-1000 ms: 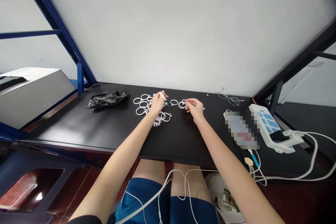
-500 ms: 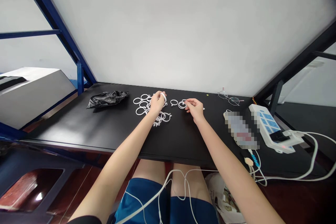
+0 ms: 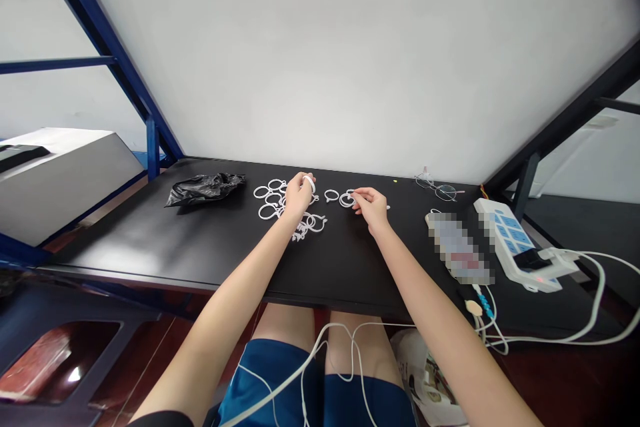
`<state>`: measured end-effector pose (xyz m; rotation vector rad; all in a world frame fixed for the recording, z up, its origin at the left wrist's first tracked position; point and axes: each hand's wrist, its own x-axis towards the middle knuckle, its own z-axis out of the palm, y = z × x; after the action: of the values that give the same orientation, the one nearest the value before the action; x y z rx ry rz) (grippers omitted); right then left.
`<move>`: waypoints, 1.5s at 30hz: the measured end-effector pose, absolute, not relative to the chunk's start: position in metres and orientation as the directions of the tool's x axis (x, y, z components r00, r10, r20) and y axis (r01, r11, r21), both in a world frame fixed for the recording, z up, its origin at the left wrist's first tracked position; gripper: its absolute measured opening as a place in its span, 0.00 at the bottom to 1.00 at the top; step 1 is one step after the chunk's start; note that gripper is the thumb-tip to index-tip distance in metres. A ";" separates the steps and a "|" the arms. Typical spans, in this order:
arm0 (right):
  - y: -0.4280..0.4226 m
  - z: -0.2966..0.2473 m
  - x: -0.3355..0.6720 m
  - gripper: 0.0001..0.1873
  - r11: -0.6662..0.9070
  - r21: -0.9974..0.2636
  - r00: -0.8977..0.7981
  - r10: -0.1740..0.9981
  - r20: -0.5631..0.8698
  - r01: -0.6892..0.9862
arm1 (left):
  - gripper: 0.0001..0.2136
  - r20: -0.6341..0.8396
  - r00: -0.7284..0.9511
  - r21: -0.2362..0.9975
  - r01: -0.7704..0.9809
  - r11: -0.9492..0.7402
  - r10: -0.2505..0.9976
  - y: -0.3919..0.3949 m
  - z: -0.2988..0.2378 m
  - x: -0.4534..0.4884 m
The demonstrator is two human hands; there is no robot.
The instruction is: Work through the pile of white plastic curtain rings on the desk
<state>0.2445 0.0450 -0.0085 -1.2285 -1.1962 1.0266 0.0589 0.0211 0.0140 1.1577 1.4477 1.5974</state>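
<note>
White curtain rings with small eyelets lie in a loose heap [image 3: 270, 211] on the black desk. Over the heap's right side, my left hand [image 3: 299, 192] is closed on a white curtain ring [image 3: 311, 183], which stands out past the fingertips. To the right, my right hand [image 3: 371, 205] pinches the edge of a small group of curtain rings [image 3: 345, 200] resting on the desk; the fingers partly cover them. Between the hands one single curtain ring [image 3: 331, 195] lies flat. A bit of white shows just right of my right hand.
A crumpled black plastic bag [image 3: 206, 189] lies at the left. On the right are glasses [image 3: 440, 191], a blurred phone [image 3: 457, 247] and a white power strip [image 3: 517, 243]. White cables [image 3: 597, 293] run from it past the desk's front edge and over my lap.
My left hand has shifted very slightly and its ring has tilted a little. My right hand and the rings on the desk look unchanged.
</note>
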 end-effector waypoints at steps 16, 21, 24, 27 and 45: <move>0.044 -0.006 0.244 0.07 0.084 -0.995 0.113 0.990 0.090 0.058 | 0.06 0.184 -0.269 0.980 -0.026 -0.198 0.945 0.023 0.012 0.063; 0.043 -0.005 0.243 0.07 0.078 -0.995 0.113 0.990 0.084 0.055 | 0.07 0.155 -0.261 0.981 -0.071 -0.179 0.953 0.022 0.015 0.064; 0.042 -0.005 0.243 0.07 0.076 -0.995 0.112 0.990 0.082 0.060 | 0.08 0.151 -0.280 0.980 -0.081 -0.180 0.948 0.021 0.017 0.065; 0.042 -0.005 0.243 0.07 0.077 -0.995 0.111 0.990 0.083 0.062 | 0.09 0.134 -0.262 0.985 -0.074 -0.158 0.956 0.021 0.018 0.065; 0.042 -0.004 0.243 0.09 0.076 -0.996 0.072 0.994 0.080 0.049 | 0.02 0.072 -0.141 0.994 -0.071 -0.083 0.987 0.021 0.016 0.067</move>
<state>0.2429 0.0419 -0.0043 -1.2190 -1.2244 1.0751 0.0673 0.0212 0.0164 1.1398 1.2140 1.4040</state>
